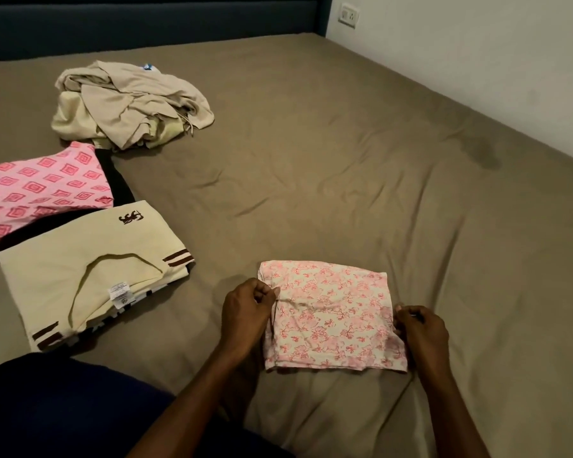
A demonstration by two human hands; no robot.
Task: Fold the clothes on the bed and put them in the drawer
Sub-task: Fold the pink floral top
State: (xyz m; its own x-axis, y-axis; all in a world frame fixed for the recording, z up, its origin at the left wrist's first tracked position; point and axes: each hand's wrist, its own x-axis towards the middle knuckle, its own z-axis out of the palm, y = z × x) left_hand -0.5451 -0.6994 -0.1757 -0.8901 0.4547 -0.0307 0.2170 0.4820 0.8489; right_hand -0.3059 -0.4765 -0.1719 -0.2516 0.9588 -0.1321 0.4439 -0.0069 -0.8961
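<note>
A folded white cloth with a pink flower print (pixel 331 315) lies flat on the bed in front of me. My left hand (pixel 245 312) pinches its left edge and my right hand (pixel 420 332) pinches its right edge. To the left lie a folded cream shirt with brown stripes (pixel 86 259) and, behind it, a folded pink diamond-print garment (pixel 40 190) on top of something black. A crumpled heap of beige clothes (pixel 129 104) sits farther back.
The brown bedsheet (pixel 344 160) stretches wide to the right and back. A dark blue headboard (pixel 146 21) runs along the far side. A white wall with a socket (pixel 349 14) borders the right. No drawer is in view.
</note>
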